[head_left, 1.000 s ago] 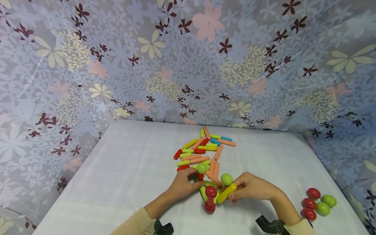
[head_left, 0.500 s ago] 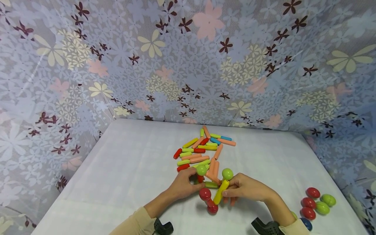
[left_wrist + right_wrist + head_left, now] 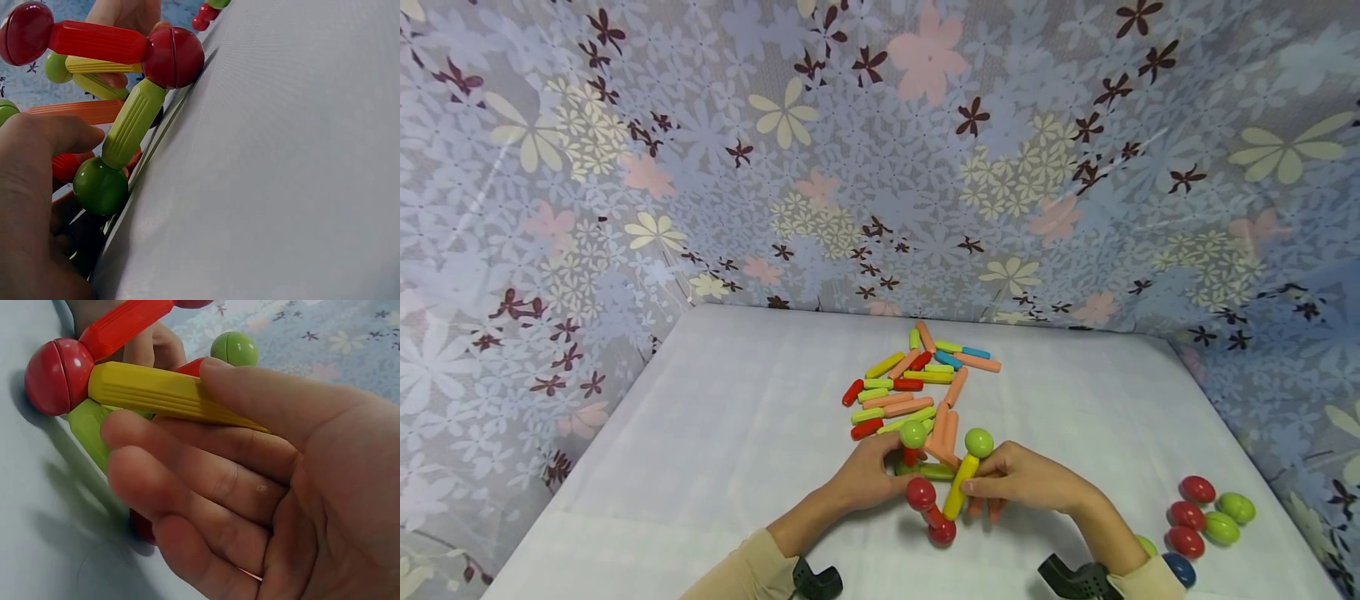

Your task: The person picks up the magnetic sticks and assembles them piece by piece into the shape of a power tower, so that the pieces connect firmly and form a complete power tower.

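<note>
A toy frame of coloured sticks and balls stands near the table's front. It has a red ball (image 3: 942,533) at a lower corner, a raised red ball (image 3: 921,494) and a green ball (image 3: 913,434) on top. My left hand (image 3: 871,475) grips its left side, index finger and thumb around the corner with the dark green ball (image 3: 101,186). With my right hand (image 3: 1030,479) I pinch a yellow stick (image 3: 150,392) between thumb and fingers. It slants upward; its lower end meets the red ball (image 3: 58,376) in the right wrist view. A light green ball (image 3: 979,443) sits at its upper end.
Loose orange, red, yellow, green and blue sticks (image 3: 908,407) lie behind the frame. Several red balls (image 3: 1187,515), green balls (image 3: 1221,527) and a blue ball (image 3: 1180,569) lie at the right. A flowered cloth (image 3: 880,167) hangs behind the white table (image 3: 700,417).
My right hand has moved a little left and steepened the yellow stick, bringing its lower end to the lower red ball. The raised red ball has shifted left. My left hand stays nearly still.
</note>
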The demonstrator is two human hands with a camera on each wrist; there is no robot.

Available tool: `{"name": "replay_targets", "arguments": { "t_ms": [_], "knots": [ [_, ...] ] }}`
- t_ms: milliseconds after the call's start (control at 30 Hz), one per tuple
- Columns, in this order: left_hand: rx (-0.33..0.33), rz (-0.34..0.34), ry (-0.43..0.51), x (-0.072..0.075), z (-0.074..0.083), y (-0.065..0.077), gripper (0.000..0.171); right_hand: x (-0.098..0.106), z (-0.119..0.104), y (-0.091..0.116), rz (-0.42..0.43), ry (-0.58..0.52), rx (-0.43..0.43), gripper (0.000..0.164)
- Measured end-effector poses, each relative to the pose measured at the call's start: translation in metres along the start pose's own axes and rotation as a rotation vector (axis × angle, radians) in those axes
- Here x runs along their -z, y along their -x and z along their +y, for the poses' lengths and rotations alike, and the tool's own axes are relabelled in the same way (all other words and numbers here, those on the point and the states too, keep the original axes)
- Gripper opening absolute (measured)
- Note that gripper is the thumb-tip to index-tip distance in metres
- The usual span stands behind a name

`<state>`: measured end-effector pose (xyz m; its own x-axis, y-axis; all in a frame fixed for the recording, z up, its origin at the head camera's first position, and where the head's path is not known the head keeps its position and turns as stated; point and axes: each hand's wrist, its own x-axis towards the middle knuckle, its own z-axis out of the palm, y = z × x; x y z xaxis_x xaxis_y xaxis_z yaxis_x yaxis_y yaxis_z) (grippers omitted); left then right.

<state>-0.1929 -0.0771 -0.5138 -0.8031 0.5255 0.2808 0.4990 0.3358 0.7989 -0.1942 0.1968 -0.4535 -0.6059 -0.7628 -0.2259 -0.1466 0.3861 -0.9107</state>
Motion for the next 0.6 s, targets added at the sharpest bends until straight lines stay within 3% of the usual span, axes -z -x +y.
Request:
{"name": "replay_targets", "arguments": {
  "t_ms": [200,333,400,467,600],
  "knots": [
    [0.013,-0.01,-0.003,-0.001,0.001,-0.001,0.03,-0.001,-0.007,0.008,-0.063,0.07,0.016,0.025],
    [0.006,-0.01,-0.005,-0.001,-0.001,-0.001,0.03,-0.015,-0.038,0.018,-0.11,0.171,0.054,0.027],
    [-0.007,-0.004,-0.005,-0.001,-0.002,-0.001,0.03,-0.027,-0.058,0.02,-0.026,0.277,0.076,0.023],
    [-0.026,0.005,-0.009,-0.001,-0.004,-0.001,0.03,-0.04,-0.074,0.018,0.135,0.434,0.091,0.023],
    [-0.055,0.027,-0.038,-0.002,-0.005,-0.001,0.029,-0.062,-0.079,0.006,0.386,0.755,0.115,0.047]
  ]
}}
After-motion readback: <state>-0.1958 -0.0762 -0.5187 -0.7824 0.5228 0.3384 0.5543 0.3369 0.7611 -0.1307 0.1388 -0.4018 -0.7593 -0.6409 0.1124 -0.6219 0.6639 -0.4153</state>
